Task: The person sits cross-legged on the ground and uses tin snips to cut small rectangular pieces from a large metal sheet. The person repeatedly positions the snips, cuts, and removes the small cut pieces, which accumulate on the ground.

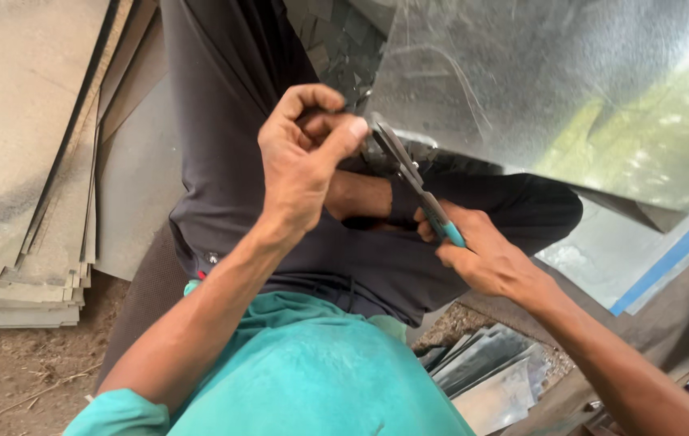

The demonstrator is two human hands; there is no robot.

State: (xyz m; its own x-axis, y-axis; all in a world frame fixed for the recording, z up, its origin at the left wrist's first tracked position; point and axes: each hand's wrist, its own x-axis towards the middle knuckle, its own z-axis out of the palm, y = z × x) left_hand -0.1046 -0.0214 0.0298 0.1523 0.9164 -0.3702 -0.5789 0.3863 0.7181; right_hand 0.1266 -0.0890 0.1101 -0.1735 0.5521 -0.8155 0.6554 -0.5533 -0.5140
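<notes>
A teal shirt (312,379) fills the bottom of the view, nearest the camera, and both bare forearms are seen rising from it. Dark trousers (361,258) lie beyond the shirt, with one leg stretched up the frame and the other bent across to the right.

The right hand (482,254) is closed around the handles of a pair of snips (417,182); a teal grip is seen poking out between the fingers, and the grey blades are pointed up and left. How far the blades are parted cannot be told. The left hand (304,153) is held above the lap, just left of the blade tips. Its fingers are curled in and its thumb is pressed against the forefinger, as in a pinch; what is pinched cannot be made out, though the fingertips are met at the lower edge of a large metal sheet (546,89). That sheet is spread over the upper right of the view, dull grey and reflective, and the snips' tips are laid against its edge.

A small heap of cut metal pieces (490,371) is seen on the ground by the right elbow. A grey sheet with a blue strip (676,254) along it lies under the large sheet at the right. At the left, a stack of flat sheets (29,161) is piled on bare earth (13,371), well apart from both hands.
</notes>
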